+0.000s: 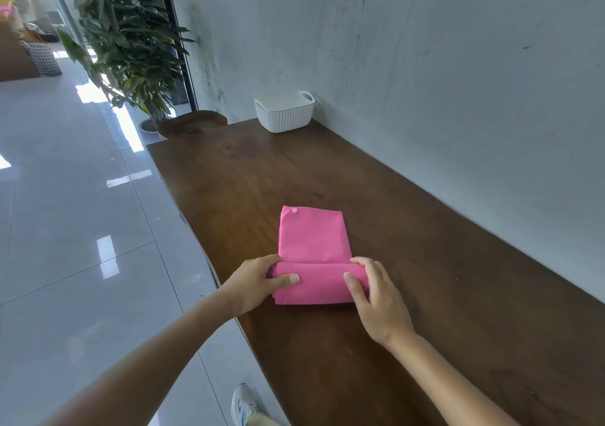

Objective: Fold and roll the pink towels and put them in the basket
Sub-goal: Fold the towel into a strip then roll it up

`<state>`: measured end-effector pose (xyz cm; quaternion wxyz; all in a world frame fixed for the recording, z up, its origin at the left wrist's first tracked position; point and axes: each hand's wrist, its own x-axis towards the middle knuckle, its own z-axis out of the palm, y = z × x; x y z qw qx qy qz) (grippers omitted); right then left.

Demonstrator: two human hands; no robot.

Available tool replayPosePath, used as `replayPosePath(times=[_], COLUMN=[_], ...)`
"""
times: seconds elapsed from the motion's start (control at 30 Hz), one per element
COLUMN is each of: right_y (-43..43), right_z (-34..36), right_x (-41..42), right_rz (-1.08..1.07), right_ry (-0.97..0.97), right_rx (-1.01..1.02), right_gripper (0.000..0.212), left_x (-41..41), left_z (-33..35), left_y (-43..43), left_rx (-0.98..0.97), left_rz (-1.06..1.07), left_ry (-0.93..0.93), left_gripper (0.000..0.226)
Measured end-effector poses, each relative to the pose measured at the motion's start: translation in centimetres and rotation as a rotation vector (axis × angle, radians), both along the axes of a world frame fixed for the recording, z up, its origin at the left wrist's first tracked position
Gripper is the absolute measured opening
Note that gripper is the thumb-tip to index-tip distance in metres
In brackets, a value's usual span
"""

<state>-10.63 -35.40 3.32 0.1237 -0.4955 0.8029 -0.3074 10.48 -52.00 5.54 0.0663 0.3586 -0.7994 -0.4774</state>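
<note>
Both of my hands are closed on the 1 pink towel (314,262) in view. My left hand (258,281) curls round the left end of the rolled part (319,283), with the thumb laid along its top. My right hand (376,298) grips the right end, thumb on the near face and fingers hooked over the top. The rolled part spans the gap between the 2 hands, so its long axis runs from hand to hand, straight across my reach. Just ahead of my fingertips the flat part (311,236) lies spread on the table (442,278), stretching directly away from both hands. I judge the next move turns on that relation: the roll lies crosswise and the loose cloth lies forward, so the roll has to turn away from me. Both ends would need to go at the same pace, or it will run skewed and come out cone-shaped. Neither hand is nearer the work; they sit about level at the 2 ends. The basket (284,111) stands well beyond the towel's far edge, ahead of my hands and a little toward the left one, close against the wall (425,65). I see no towel in it. More cloth seems to lie flat than is rolled up, so I judge the rolling is at an early stage.
</note>
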Motion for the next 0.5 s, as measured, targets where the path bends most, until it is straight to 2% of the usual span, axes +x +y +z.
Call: replayPosePath(times=[0.07,0.2,0.3,0.37,0.5], right_y=[0.0,-1.2,-2.8,-4.0,-6.3], right_z=[-0.2,1.2,2.3,2.5,2.8], right_x=[0.2,-0.4,-1.4,-1.8,-2.2], right_rz=[-0.015,-0.036,-0.014,-0.026,-0.098], right_ry=[-0.013,-0.152,-0.229,-0.229,-0.225], right_rx=[-0.025,0.063,0.183,0.235,0.254], right_gripper=[0.071,0.053,0.055,0.058,0.057], left_x=[-0.2,-0.5,-1.1,-1.4,-1.4], left_z=[0.3,0.8,0.7,0.5,0.3], left_y=[-0.2,-0.4,0.5,1.0,1.9], left_rx=[0.055,0.077,-0.129,-0.318,-0.591], left_rz=[0.001,0.063,0.151,0.192,0.146], left_ry=[-0.043,-0.131,-0.12,-0.032,0.088], left_gripper=[0.061,0.069,0.049,0.039,0.022])
